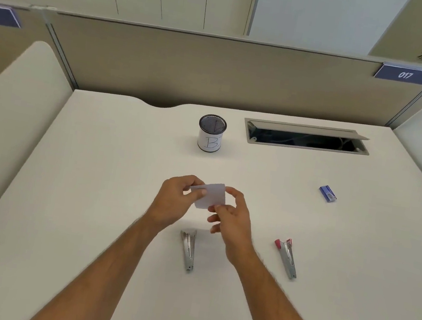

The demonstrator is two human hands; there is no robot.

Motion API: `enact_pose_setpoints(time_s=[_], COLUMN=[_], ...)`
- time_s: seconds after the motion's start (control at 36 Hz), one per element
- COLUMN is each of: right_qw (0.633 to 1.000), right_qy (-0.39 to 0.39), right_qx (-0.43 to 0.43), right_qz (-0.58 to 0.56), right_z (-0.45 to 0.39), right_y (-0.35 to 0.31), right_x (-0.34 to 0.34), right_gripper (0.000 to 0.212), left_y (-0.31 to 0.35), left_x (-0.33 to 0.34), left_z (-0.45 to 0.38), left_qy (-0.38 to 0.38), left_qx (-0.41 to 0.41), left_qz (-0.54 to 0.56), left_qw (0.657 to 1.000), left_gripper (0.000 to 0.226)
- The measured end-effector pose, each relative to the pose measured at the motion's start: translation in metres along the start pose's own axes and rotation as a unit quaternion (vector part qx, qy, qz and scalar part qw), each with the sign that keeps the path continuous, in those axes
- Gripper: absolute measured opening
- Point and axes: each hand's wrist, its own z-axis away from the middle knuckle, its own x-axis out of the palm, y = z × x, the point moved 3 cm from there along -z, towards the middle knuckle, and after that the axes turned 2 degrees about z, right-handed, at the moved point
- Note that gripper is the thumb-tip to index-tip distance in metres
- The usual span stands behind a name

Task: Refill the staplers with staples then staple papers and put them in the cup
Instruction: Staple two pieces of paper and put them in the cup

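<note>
A small white paper [211, 194] is held above the desk between both hands. My left hand [175, 202] pinches its left edge and my right hand [232, 218] pinches its lower right corner. Below the hands a grey metal stapler [188, 249] lies flat on the desk. A second stapler [286, 256] with red ends lies to the right of it. A mesh cup [210, 134] with a white label marked "B" stands upright behind the hands. A small blue staple box [327, 193] lies far right.
The white desk [92, 184] ends at a beige partition [216, 73] at the back. An open cable tray [305, 139] is set into the desk right of the cup. Padded side panels [15, 118] flank both sides.
</note>
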Motion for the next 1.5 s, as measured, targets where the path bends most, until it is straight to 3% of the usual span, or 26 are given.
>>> enact_pose_setpoints(time_s=[0.14, 0.44, 0.69, 0.86, 0.97, 1.19, 1.5], right_qw=[0.998, 0.986, 0.991, 0.991, 0.991, 0.993, 0.994], right_qy=[-0.049, -0.125, -0.064, -0.030, -0.015, -0.016, -0.013], right_qx=[-0.048, -0.108, -0.104, -0.105, -0.107, -0.100, -0.093], right_qz=[-0.004, -0.022, -0.055, -0.079, -0.079, -0.058, -0.050], right_z=[0.004, 0.017, 0.017, 0.014, 0.012, 0.011, 0.016], right_y=[-0.013, -0.030, -0.033, -0.034, -0.035, -0.038, -0.041], right_x=[-0.014, -0.033, -0.043, -0.046, -0.047, -0.048, -0.047], right_gripper=[0.019, 0.022, 0.014, 0.014, 0.021, 0.008, 0.014], left_y=[0.013, 0.025, 0.034, 0.038, 0.039, 0.039, 0.035], left_x=[0.001, 0.004, 0.014, 0.018, 0.020, 0.020, 0.020], left_z=[0.010, 0.019, 0.023, 0.023, 0.023, 0.024, 0.022], left_qy=[-0.013, 0.004, 0.023, 0.022, 0.034, 0.018, 0.015], left_qx=[0.000, -0.014, 0.033, 0.023, 0.015, 0.019, 0.023], left_qz=[0.012, 0.043, 0.047, 0.099, 0.089, 0.082, 0.074], left_qw=[1.000, 0.999, 0.998, 0.995, 0.995, 0.996, 0.997], left_gripper=[0.012, 0.009, 0.013, 0.037, 0.029, 0.026, 0.029])
